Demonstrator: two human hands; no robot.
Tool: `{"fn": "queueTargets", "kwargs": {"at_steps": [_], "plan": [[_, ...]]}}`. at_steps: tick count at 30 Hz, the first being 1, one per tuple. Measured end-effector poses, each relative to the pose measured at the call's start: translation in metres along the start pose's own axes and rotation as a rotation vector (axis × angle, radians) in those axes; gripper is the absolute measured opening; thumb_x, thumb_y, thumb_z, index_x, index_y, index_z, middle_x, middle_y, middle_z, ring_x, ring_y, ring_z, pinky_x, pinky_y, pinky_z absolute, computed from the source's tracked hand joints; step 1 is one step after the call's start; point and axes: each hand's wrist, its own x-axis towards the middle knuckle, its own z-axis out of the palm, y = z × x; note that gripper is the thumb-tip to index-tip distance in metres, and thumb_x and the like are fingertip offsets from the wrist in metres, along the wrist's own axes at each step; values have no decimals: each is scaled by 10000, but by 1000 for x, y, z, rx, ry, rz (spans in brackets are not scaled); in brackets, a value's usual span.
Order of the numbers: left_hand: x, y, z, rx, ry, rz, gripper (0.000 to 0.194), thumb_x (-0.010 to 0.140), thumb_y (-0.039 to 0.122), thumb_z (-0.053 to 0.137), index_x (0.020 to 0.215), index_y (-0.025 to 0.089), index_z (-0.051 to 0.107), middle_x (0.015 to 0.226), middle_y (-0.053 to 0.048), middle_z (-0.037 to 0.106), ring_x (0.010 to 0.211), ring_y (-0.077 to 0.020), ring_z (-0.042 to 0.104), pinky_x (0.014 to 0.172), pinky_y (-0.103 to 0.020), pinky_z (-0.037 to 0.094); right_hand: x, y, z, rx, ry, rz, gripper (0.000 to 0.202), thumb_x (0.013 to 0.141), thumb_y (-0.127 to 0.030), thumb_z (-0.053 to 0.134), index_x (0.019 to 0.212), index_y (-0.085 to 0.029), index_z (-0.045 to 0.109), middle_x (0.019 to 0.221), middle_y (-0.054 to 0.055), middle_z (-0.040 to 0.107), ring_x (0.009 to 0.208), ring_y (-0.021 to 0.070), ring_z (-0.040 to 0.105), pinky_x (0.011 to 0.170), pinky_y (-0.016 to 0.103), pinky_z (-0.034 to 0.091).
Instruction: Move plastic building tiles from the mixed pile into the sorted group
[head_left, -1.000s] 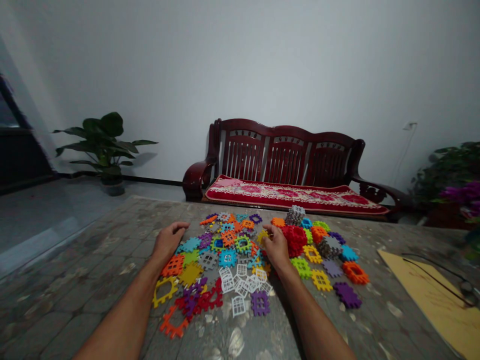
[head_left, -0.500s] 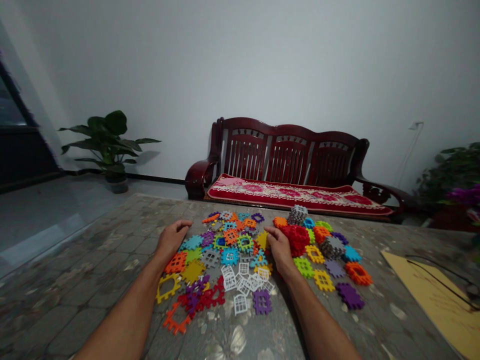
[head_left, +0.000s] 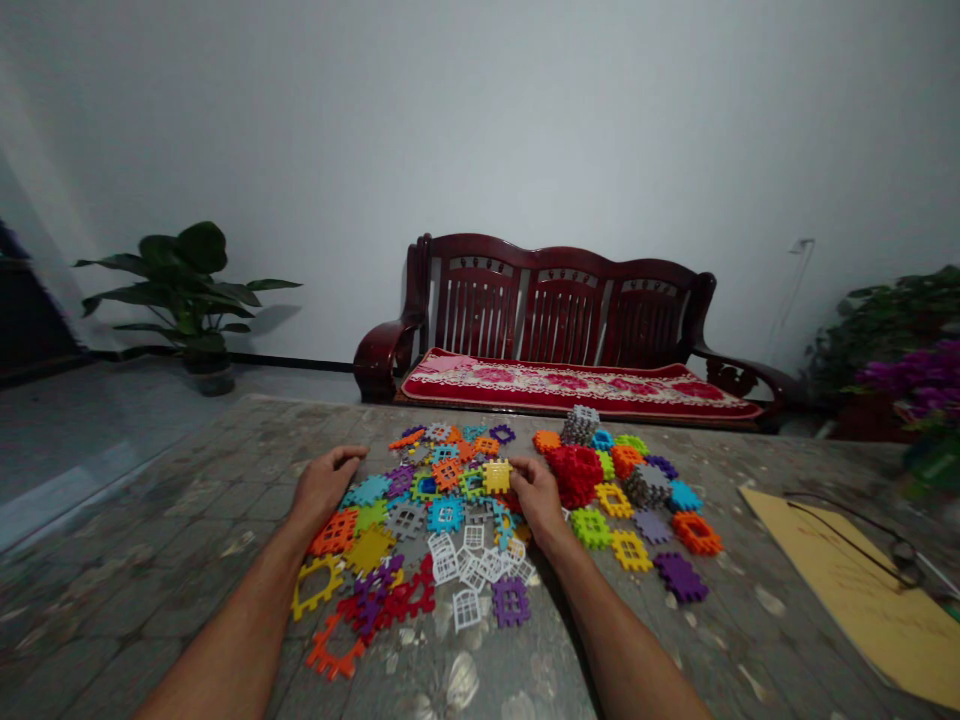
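Between the thumb and fingers of my right hand (head_left: 536,492) is a yellow interlocking building piece (head_left: 496,476) with notched edges, raised over the pile. My left hand (head_left: 324,484) rests at the pile's left side, fingers loosely extended and apart with nothing in them. An orange window piece (head_left: 334,532) and a light blue piece (head_left: 367,490) lie close to it. Red stacked pieces (head_left: 576,476) stand just right of my right hand. White window frames (head_left: 466,608) lie in the near middle, beside a purple window piece (head_left: 511,602).
The cloth-covered table (head_left: 202,590) bears sorted pieces at right, including a grey stack (head_left: 580,426) and a purple piece (head_left: 681,577). Glasses (head_left: 847,540) lie on a yellow pad (head_left: 847,610). Beyond stand a wooden bench (head_left: 386,355) and a potted plant (head_left: 187,285).
My right hand has turned the yellow piece so that its face shows more fully over the pile. My left hand stays beside the pile. The whole view has shifted slightly.
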Motion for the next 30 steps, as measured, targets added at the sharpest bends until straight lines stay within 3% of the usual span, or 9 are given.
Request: {"fn": "queueTargets", "kwargs": {"at_steps": [3,6,10,13,18,24,30], "plan": [[0,-1,1,-12,-1,-17,321,694,329,545,915,216,749,964,-49,776,861,-226,690,787,-300,516,-1,1,2,-13,11,21,368,698,-334,532,998,-160,654,783,24,706,542,154,622,531,276,523],[1,-2,1,-50,7,-30,297,699,311,548,897,219,749,979,-45,778,907,-223,691,844,-303,512,0,2,-1,-44,41,26,392,706,-317,516,1045,-164,642,877,49,704,593,164,645,554,289,538],[2,-2,2,-148,11,-28,281,700,301,559,884,211,751,1006,-50,777,977,-224,688,871,-299,515,-2,-3,-8,-109,81,-23,355,706,-276,536,1020,-173,664,1028,81,686,863,217,664,763,346,549],[1,1,4,-237,-1,-54,285,682,286,574,890,189,744,1011,-69,775,990,-229,690,871,-311,523,-9,-13,-9,-283,79,-170,302,736,-233,524,982,-181,691,1048,83,674,989,232,618,922,372,481],[-5,10,7,-448,-39,-62,280,655,306,640,888,174,718,974,-84,776,939,-225,710,890,-339,527,-32,-39,4,-579,-152,-452,264,792,-173,525,971,-228,710,1017,51,702,1034,220,587,947,350,433],[-10,20,6,-461,-59,-86,253,688,329,651,873,170,718,981,-81,773,937,-210,716,852,-320,551,-55,-55,21,-787,-515,-580,416,772,-185,627,1176,-277,665,1202,17,682,1170,225,523,1032,376,346],[-10,22,6,-382,-85,-76,240,694,291,618,875,174,726,953,-64,780,942,-210,713,822,-299,552,-59,-53,24,-904,-569,-614,367,839,-208,614,1194,-294,647,1267,0,651,1190,232,485,1032,388,333]]}}
